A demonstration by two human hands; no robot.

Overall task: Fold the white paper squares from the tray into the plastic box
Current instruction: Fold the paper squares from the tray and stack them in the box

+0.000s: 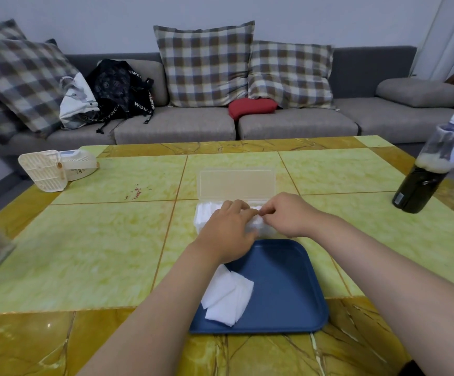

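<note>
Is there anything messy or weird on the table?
Yes, two small things. There are reddish smears on the green table tile left of the plastic box, like a stain or a scuff. Also, the paper squares left on the blue tray lie crooked and overlapping, not in a neat stack.

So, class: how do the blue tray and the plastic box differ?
The blue tray is opaque and lidless; the plastic box is clear, its lid open. The tray lies nearer the person, the box beyond it. Loose white paper squares lie on the tray; both hands work over the box. Both rest on the table.
</note>
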